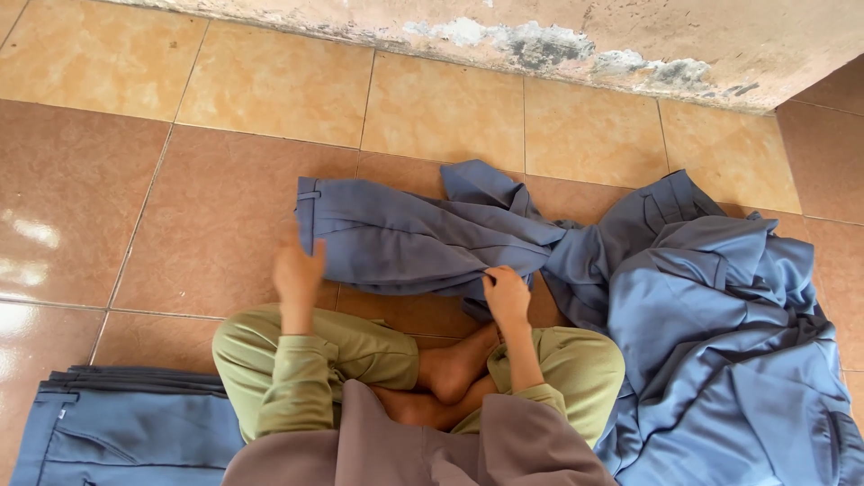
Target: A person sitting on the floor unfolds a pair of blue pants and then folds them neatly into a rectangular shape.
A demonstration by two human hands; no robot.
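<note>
Here, blue trousers [405, 238] are spread on the tiled floor [180, 198] in front of crossed legs, with the waistband toward the left and the far end running into a heap [720, 333] of similar blue garments at the right. The right hand [507, 297] is closed on a fold at the near edge of the trousers, about midway along them; the cloth is pinched between thumb and fingers. The left hand [297, 270] is held loosely open just beside the waistband corner, and whether it touches the cloth cannot be told. A folded stack [126, 427] of blue trousers is seen at the floor's lower left, well apart from the heap.

The cloth looks soft, light and limp, creasing wherever it is gathered, so it is judged to sag and slide unless held taut. The waistband, being stiffer, is probably the firmest place to be taken hold of, with the hem at the other end.
</note>
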